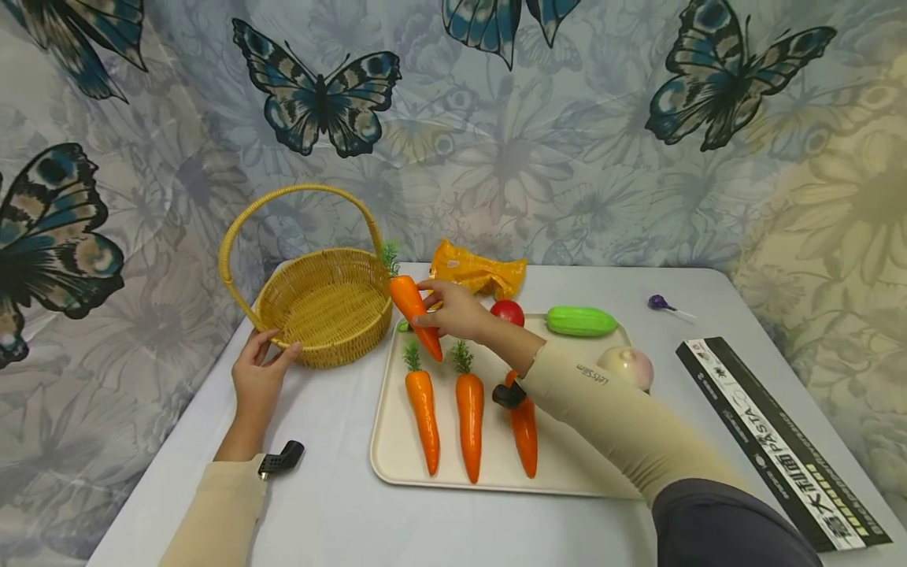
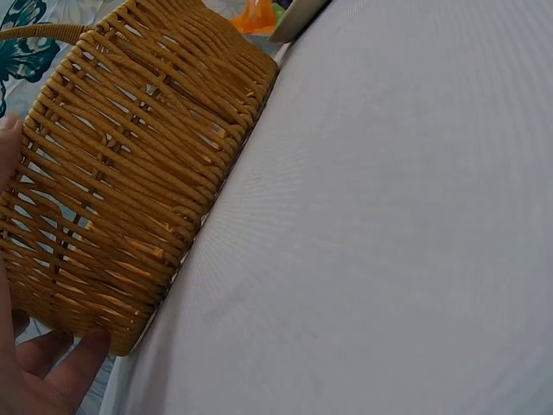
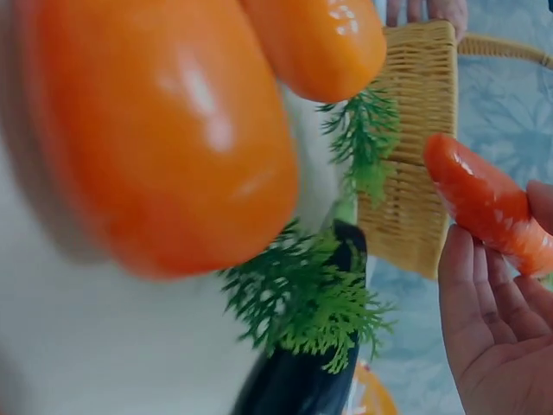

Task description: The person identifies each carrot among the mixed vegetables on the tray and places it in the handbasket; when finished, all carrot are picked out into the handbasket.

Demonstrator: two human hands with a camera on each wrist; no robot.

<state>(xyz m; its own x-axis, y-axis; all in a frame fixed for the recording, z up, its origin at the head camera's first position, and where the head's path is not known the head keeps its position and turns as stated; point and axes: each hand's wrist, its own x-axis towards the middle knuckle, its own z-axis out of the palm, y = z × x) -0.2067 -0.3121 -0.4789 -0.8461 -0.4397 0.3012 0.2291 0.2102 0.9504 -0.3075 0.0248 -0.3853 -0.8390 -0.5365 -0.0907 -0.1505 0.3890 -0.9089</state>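
Note:
A toy carrot (image 1: 407,299) with a green leafy top is pinched between the thumb and fingers of my right hand (image 1: 459,311). It tilts over the far left corner of the cream tray (image 1: 386,449), close to the yellow wicker basket (image 1: 347,342). My left hand (image 1: 258,378) holds the near left side of the basket, thumb and fingers spread along its woven wall (image 2: 147,164). Three more carrots lie on the tray: a left one (image 1: 423,417), a middle one (image 1: 470,425) and a right one (image 1: 524,437) partly behind my wrist camera. A dark eggplant (image 3: 298,380) is largely hidden in the head view.
A red round item (image 1: 507,313), a green cucumber-like vegetable (image 1: 581,321) and a pale onion (image 1: 627,367) are along the tray's far and right sides. Behind is an orange packet (image 1: 475,272). A purple lollipop (image 1: 659,302) and a long black pasta box (image 1: 779,449) lie right.

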